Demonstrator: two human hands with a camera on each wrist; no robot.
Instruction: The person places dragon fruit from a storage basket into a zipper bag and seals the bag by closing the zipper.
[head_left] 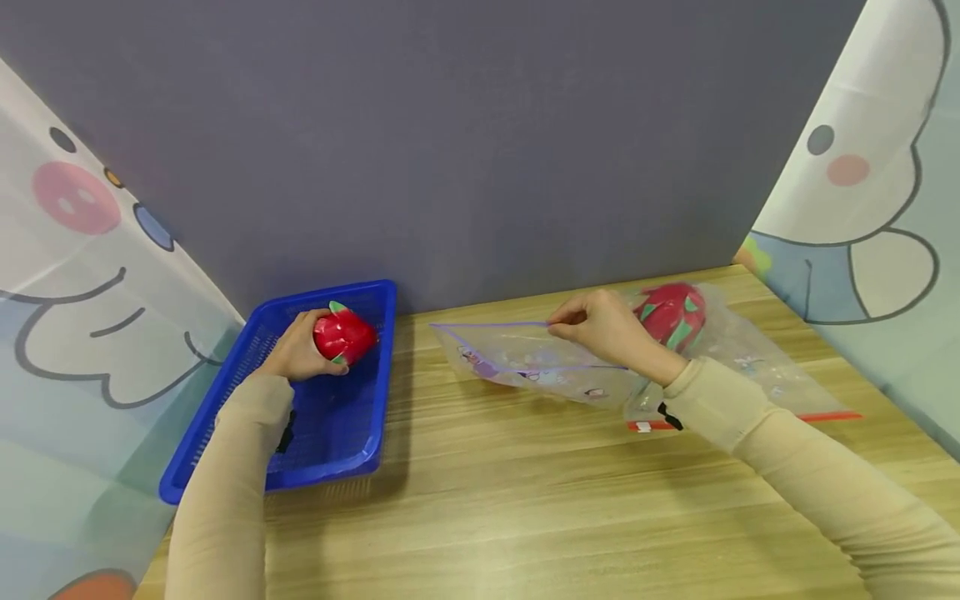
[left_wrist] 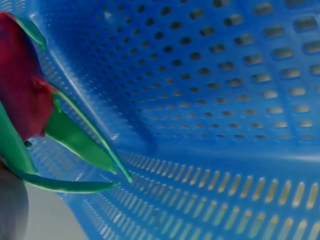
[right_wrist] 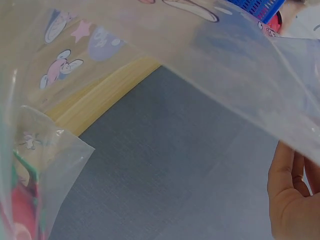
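Note:
My left hand [head_left: 302, 350] grips a red dragon fruit [head_left: 347, 335] with green leaf tips, held over the blue plastic basket [head_left: 384, 367]. In the left wrist view the dragon fruit [left_wrist: 22, 80] hangs at the left edge, its green scales pointing into the perforated basket [left_wrist: 225, 75]. With thumb and fingertips my right hand [head_left: 606, 327] pinches the purple-edged rim of a clear printed zip bag [head_left: 540, 354], whose mouth stands apart. The right wrist view shows that hand [right_wrist: 295, 195] at the film's edge, the bag [right_wrist: 200, 55] stretching across the top.
Behind my right wrist, another clear bag [head_left: 780, 375] with a red slider strip [head_left: 828, 416] holds a second dragon fruit [head_left: 671, 312]. A grey panel [head_left: 480, 150] rises along the back of the wooden table [head_left: 487, 500]. Cartoon-printed cloths [head_left: 67, 350] hang at both sides.

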